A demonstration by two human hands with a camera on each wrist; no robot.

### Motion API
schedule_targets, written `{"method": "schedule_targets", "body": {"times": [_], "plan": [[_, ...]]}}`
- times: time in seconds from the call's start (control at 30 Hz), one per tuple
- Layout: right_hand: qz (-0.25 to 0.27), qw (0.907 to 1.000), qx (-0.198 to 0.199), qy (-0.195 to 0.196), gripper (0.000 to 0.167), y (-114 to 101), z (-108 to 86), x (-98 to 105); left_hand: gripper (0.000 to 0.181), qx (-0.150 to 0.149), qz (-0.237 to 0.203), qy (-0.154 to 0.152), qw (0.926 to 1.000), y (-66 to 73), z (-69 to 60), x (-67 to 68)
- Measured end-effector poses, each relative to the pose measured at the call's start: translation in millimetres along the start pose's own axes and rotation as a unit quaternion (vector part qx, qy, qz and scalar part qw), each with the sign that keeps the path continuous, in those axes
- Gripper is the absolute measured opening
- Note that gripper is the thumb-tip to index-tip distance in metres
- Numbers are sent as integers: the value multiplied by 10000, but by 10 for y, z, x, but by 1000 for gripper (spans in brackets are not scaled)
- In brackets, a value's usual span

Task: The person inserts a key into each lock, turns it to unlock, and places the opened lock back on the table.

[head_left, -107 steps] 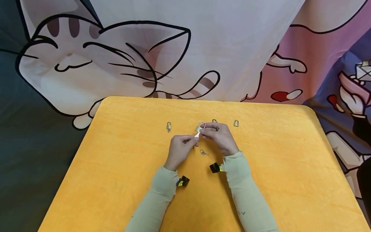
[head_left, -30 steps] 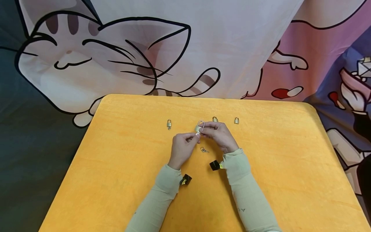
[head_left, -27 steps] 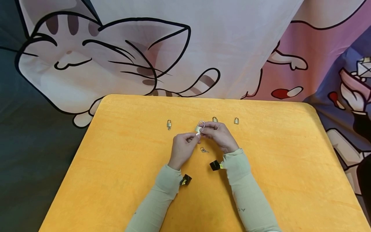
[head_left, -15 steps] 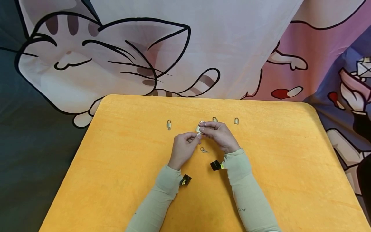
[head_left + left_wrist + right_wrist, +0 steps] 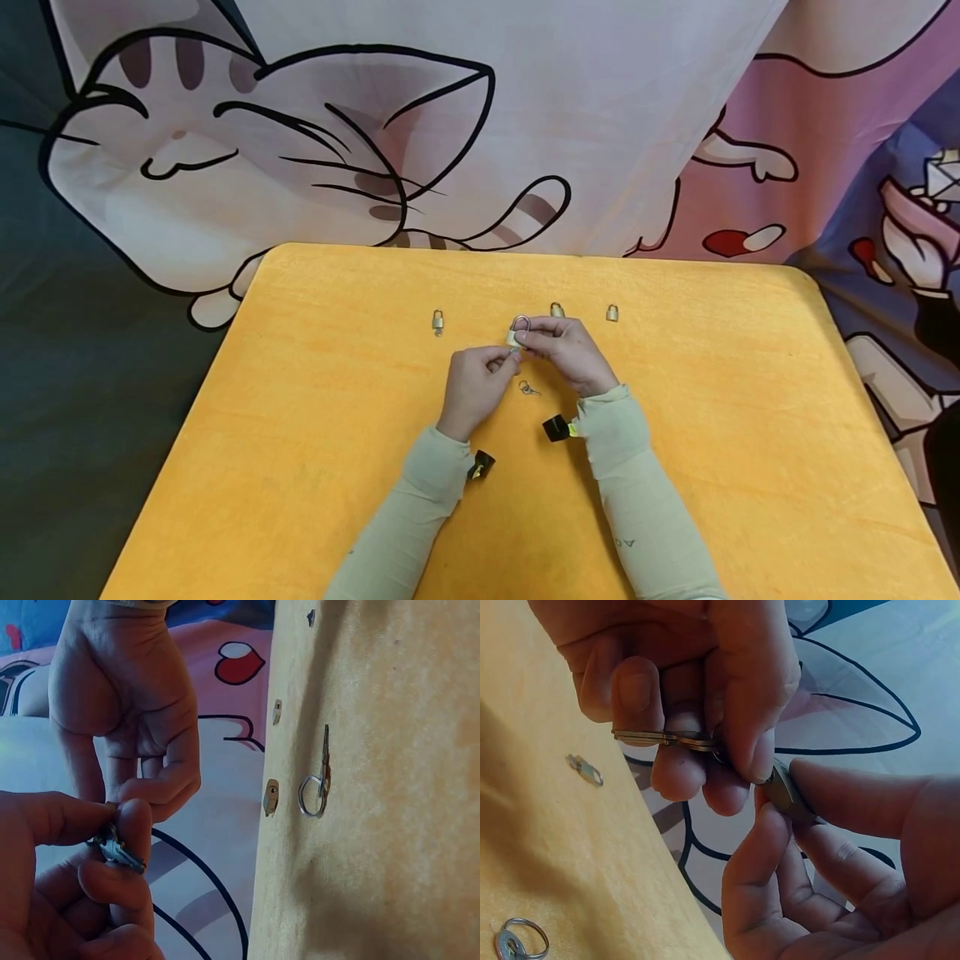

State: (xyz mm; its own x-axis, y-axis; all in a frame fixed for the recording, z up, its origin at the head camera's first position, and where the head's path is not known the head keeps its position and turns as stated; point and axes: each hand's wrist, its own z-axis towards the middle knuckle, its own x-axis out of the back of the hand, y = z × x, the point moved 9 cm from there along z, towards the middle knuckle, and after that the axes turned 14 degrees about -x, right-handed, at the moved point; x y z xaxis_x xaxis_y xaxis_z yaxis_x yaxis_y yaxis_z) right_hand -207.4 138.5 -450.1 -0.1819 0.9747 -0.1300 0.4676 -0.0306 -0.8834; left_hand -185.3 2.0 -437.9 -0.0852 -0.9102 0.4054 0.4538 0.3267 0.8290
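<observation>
A brass padlock (image 5: 513, 338) with a silver shackle is held above the table, shackle upward. My right hand (image 5: 573, 357) pinches its body between thumb and fingers; the padlock (image 5: 786, 796) shows edge-on in the right wrist view. Below it, my left hand (image 5: 474, 390) grips a small bunch of keys (image 5: 646, 738), the thumb against the padlock's lower end. Fingers hide the keyhole, so I cannot tell how far a key sits in it. A ring with keys (image 5: 529, 388) lies on the table beneath the hands.
Toward the back of the yellow table (image 5: 337, 400) stand a padlock (image 5: 438, 320) with something small at its base on the left, another padlock (image 5: 557, 309) partly behind the right hand, and a third padlock (image 5: 612, 313) on the right. A cartoon-printed curtain (image 5: 600, 125) hangs behind.
Since the earliest frame my left hand has moved slightly right, closer to the padlock, and less of the key shows. The padlock has turned from tilted to nearly upright. Both grips persist.
</observation>
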Motion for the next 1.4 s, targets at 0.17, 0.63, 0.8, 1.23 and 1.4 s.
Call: {"method": "schedule_targets", "body": {"times": [0.17, 0.63, 0.8, 1.23, 1.4], "plan": [[-134, 9998, -36, 168, 31, 3, 2, 17, 18, -121, 242, 82, 9996, 34, 1, 1], [-173, 9991, 5, 399, 28, -16, 4, -6, 17, -476, 603, 205, 9968, 105, 8, 32], [-287, 9983, 58, 495, 26, -11, 25, -5, 17, -483, 661, 202, 9964, 113, 8, 36], [-475, 9971, 40, 600, 25, 7, 38, -12, 15, -529, 815, 221, 9950, 116, -1, 40], [-572, 9964, 82, 626, 25, 6, 39, -3, 16, -545, 861, 201, 9946, 118, -6, 37]]}}
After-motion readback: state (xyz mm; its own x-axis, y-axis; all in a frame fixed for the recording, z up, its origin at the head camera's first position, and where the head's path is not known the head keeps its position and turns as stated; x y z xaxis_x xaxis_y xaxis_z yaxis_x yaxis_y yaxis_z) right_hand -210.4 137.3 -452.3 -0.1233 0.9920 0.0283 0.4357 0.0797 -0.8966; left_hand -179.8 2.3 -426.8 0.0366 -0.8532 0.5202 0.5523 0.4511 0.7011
